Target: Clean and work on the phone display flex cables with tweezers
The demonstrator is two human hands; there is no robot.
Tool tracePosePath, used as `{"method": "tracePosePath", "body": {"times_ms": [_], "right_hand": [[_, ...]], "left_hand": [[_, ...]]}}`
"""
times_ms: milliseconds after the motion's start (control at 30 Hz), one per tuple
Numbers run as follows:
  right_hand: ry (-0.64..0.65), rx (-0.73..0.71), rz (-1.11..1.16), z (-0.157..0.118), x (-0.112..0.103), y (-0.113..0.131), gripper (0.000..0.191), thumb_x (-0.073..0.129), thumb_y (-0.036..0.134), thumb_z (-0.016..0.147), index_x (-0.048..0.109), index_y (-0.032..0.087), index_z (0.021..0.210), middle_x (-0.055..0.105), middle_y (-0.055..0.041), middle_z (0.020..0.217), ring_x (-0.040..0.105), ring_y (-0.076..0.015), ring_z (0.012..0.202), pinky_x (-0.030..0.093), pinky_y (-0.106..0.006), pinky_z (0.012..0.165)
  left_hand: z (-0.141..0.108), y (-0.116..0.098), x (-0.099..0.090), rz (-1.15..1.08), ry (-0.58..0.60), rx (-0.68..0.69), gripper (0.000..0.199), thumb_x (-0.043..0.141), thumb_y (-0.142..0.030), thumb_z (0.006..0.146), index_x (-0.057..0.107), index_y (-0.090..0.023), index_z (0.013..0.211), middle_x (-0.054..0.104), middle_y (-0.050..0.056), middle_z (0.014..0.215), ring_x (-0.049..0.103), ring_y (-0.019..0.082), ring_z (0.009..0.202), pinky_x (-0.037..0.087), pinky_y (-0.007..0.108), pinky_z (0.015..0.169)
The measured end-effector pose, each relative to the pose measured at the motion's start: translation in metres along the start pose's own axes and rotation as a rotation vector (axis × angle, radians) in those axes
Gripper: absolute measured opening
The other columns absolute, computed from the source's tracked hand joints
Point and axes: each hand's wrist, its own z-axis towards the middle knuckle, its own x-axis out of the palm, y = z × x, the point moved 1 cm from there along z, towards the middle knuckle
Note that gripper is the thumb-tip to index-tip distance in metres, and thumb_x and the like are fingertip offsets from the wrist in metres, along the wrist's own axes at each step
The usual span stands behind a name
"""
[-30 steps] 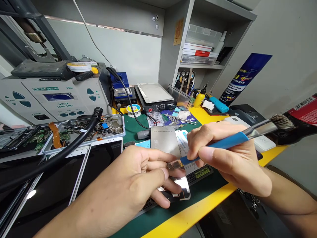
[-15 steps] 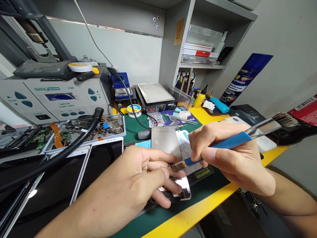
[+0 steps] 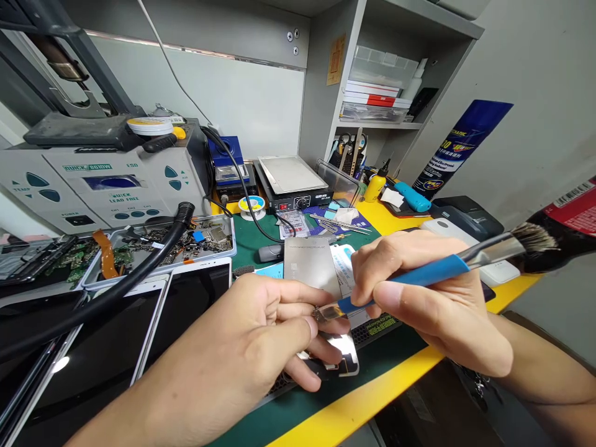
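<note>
My right hand [image 3: 433, 310] is closed in a pen-like grip around a double-ended brush [image 3: 433, 270] with a blue handle. Bristles fan out of the brush's upper metal end, while its lower end reaches down to the fingertips of my left hand [image 3: 261, 341]. Thumb and fingers of that hand are closed together around something small, mostly hidden by them. Behind them lies a flat grey metallic panel [image 3: 310, 264] with fine print. Under my left fingers shows the shiny corner of a phone-like part [image 3: 349, 357].
A hot air station [image 3: 102, 180] with a black hose stands at left, beside a tray [image 3: 172, 268] of circuit boards and several screens [image 3: 195, 304]. A heating plate [image 3: 293, 177] sits behind. Blue can [image 3: 465, 146] and dark red-labelled bottle [image 3: 572, 214] stand at right.
My right hand has shifted slightly left, and the brush's lower end has moved left along my left fingertips. My left hand has stayed about where it was.
</note>
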Motion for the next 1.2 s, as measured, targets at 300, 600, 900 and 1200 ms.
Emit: {"method": "tracePosePath", "body": {"times_ms": [300,600,900,1200], "right_hand": [[-0.007,0.033,0.009,0.000,-0.001,0.000,0.015,0.054,0.008,0.074,0.067,0.012,0.066,0.059,0.0001,0.055,0.052,-0.0106,0.049,0.040,-0.026,0.049],[-0.004,0.066,0.054,-0.002,-0.002,-0.003,0.015,0.055,0.009,0.076,0.067,0.013,0.067,0.056,0.0015,0.054,0.049,-0.0107,0.049,0.038,-0.027,0.049],[0.032,0.157,0.122,0.001,-0.002,-0.006,0.014,0.055,0.008,0.077,0.067,0.013,0.071,0.061,0.0020,0.060,0.052,-0.0083,0.052,0.041,-0.021,0.048],[0.158,0.493,0.504,0.015,-0.008,-0.016,0.005,0.058,0.015,0.078,0.061,0.015,0.074,0.050,0.0035,0.057,0.045,-0.0081,0.041,0.033,-0.020,0.037]], "left_hand": [[0.000,0.002,-0.001,-0.031,-0.014,0.010,0.029,0.053,-0.014,0.092,0.075,-0.024,0.109,0.078,0.003,0.097,0.074,0.016,0.083,0.057,0.016,0.061],[0.000,-0.003,0.001,-0.049,-0.016,-0.007,0.027,0.055,-0.012,0.091,0.076,-0.023,0.104,0.080,0.001,0.083,0.068,0.009,0.066,0.051,0.010,0.054],[-0.001,0.001,0.000,-0.004,-0.008,0.013,0.031,0.052,-0.013,0.091,0.074,-0.023,0.110,0.078,0.005,0.098,0.075,0.019,0.086,0.058,0.019,0.063],[0.001,0.003,-0.001,0.041,0.021,0.007,0.021,0.052,-0.015,0.091,0.073,-0.016,0.091,0.078,0.005,0.094,0.074,0.017,0.081,0.057,0.018,0.062]]}}
